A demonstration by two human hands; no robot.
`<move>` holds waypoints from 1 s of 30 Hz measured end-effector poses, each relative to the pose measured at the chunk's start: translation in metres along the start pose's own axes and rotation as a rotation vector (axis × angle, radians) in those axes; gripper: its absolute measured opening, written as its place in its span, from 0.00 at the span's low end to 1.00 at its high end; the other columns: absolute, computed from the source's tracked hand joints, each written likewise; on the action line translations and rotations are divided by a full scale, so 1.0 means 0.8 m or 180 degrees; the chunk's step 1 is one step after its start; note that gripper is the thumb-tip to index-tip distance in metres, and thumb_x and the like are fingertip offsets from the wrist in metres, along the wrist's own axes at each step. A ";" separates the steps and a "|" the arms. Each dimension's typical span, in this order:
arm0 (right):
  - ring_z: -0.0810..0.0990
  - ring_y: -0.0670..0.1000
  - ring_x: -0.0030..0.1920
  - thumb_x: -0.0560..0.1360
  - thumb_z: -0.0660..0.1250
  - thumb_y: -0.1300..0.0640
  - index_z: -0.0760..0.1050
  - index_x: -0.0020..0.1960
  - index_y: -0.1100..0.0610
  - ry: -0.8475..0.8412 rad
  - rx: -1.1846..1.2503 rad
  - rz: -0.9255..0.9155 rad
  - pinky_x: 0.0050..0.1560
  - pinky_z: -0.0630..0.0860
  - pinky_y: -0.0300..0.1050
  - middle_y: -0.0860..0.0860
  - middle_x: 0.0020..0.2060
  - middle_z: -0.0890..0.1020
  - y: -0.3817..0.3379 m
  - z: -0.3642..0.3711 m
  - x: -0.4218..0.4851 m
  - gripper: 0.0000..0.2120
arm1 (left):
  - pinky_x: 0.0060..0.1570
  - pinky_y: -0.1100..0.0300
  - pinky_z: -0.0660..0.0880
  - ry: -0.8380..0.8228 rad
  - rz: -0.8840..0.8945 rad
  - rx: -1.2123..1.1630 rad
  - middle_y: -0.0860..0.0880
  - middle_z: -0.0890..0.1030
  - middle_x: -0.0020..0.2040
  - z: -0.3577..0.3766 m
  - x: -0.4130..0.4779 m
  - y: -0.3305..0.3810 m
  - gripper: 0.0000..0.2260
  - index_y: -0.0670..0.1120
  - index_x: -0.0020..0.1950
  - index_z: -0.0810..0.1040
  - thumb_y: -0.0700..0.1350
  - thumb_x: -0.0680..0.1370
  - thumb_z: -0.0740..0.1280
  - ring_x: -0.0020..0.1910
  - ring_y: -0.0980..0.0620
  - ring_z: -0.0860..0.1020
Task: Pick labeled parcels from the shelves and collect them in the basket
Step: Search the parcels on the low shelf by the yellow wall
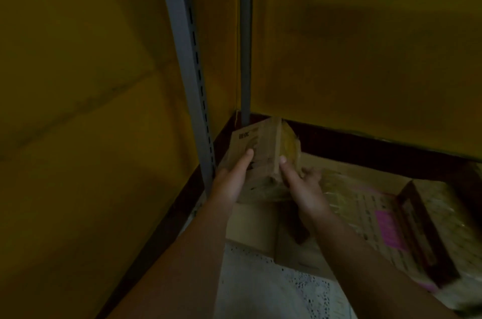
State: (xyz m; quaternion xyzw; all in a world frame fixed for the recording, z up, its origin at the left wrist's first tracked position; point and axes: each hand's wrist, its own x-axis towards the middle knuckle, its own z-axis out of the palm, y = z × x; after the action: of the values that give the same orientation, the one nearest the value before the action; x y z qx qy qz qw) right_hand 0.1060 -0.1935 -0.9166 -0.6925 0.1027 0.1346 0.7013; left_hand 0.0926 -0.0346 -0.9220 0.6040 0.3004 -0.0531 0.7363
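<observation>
A small brown cardboard parcel (263, 146) with dark print on its face stands tilted in the corner by the wall. Both my hands hold it. My left hand (232, 178) lies flat against its left face, fingers pointing up. My right hand (302, 185) grips its right edge, thumb on the front. Under it lie other flat cardboard parcels (250, 225). No basket is in view.
Two grey slotted shelf uprights (187, 58) rise along the yellow walls at the corner. A dark skirting runs along the floor. At right lies a printed box with a pink label (388, 227). A white speckled sheet (260, 279) lies at the bottom.
</observation>
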 end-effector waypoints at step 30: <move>0.84 0.59 0.55 0.78 0.63 0.45 0.79 0.62 0.55 -0.0946 0.1242 0.0283 0.63 0.75 0.59 0.59 0.55 0.85 -0.042 -0.042 -0.016 0.19 | 0.60 0.40 0.77 -0.1084 0.0179 -0.0965 0.45 0.80 0.65 -0.019 -0.011 0.019 0.17 0.53 0.70 0.75 0.52 0.82 0.63 0.63 0.41 0.79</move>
State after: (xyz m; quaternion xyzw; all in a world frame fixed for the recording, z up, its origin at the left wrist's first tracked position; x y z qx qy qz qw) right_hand 0.1064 -0.2277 -0.8809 -0.5114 0.0528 0.2433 0.8225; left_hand 0.0864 -0.0189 -0.9063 0.4770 0.1595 -0.0880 0.8598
